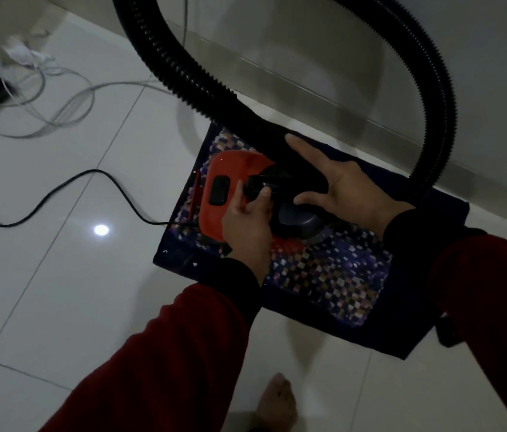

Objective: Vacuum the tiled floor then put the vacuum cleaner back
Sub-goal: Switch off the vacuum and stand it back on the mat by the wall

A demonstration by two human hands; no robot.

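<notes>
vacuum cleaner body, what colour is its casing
Red-orange casing with black parts, seen in the head view, standing on a checkered woven mat.

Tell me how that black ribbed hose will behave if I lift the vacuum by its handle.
The hose looks floppy: it already arches overhead in a loose loop, so it will probably sway. Its ribbing suggests it bends easily. With the left hand gripping the handle, it may drag.
</notes>
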